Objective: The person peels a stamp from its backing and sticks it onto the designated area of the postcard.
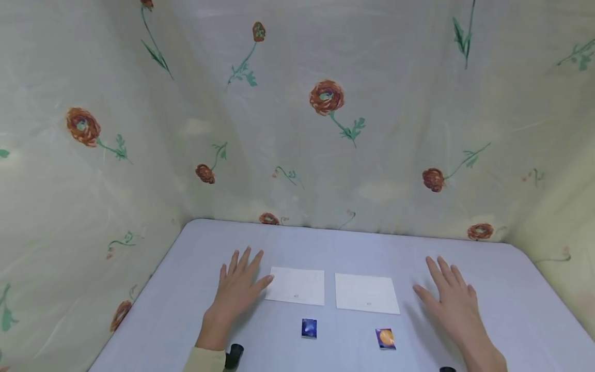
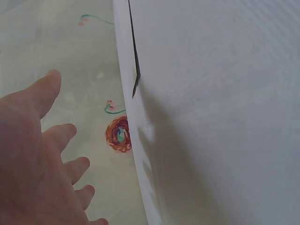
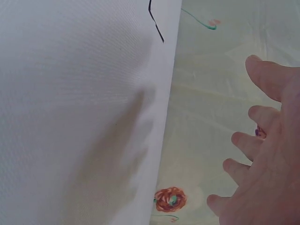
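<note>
Two white paper sheets (image 1: 296,285) lie side by side on the table, the right sheet (image 1: 366,292) a small gap away from the other. In front of the left sheet is a small dark blue square piece (image 1: 309,328). A similar purple piece (image 1: 386,339) with an orange disc printed on it lies before the right sheet. My left hand (image 1: 239,289), fingers spread, is at the left sheet's outer edge and holds nothing. To the right of the other sheet my right hand (image 1: 451,299) hovers with its fingers extended, casting a shadow, nothing in it.
The pale table (image 1: 158,320) has rounded far corners. A flowered curtain (image 1: 372,170) hangs behind it and along both sides. Black wrist gear (image 1: 234,355) shows by my left wrist, beside a cream sleeve (image 1: 204,360). Thin dark slits (image 2: 135,51) show near the table's edge in both wrist views.
</note>
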Action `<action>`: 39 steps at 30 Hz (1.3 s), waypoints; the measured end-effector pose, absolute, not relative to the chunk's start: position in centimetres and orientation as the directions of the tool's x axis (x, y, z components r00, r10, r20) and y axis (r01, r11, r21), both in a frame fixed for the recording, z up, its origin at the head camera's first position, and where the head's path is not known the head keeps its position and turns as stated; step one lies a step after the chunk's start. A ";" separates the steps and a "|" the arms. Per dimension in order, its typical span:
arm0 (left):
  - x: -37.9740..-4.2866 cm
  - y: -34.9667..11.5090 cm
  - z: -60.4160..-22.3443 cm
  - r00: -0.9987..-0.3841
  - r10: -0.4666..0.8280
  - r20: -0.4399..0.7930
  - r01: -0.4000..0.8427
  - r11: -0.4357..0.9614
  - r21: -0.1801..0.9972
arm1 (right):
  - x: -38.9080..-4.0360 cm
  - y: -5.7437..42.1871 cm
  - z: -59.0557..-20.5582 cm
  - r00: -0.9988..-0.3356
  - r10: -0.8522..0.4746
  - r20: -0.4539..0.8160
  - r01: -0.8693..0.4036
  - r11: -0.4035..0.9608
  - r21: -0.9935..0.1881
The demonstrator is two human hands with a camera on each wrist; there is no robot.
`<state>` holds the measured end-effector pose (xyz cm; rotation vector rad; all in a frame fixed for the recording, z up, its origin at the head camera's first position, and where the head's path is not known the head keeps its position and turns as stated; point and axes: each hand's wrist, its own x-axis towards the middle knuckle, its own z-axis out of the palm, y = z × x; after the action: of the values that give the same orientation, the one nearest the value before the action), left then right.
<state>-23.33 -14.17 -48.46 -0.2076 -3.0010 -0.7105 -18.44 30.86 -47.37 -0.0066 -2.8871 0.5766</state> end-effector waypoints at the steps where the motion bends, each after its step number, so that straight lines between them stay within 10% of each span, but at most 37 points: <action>1: -23.4 -14.2 -48.5 -0.990 0.118 0.080 0.141 0.888 0.437 | -18.4 30.8 -47.4 -0.977 0.042 0.208 -0.043 0.922 -0.385; 39: -23.4 -14.0 -48.6 -0.978 0.197 0.075 0.208 0.846 0.491 | -18.5 27.8 -46.1 -0.979 -0.004 0.202 -0.104 0.868 -0.486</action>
<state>-23.39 -13.99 -48.57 -0.3286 -2.9977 -0.8014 -18.50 27.84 -46.14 0.0837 -2.8460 0.7567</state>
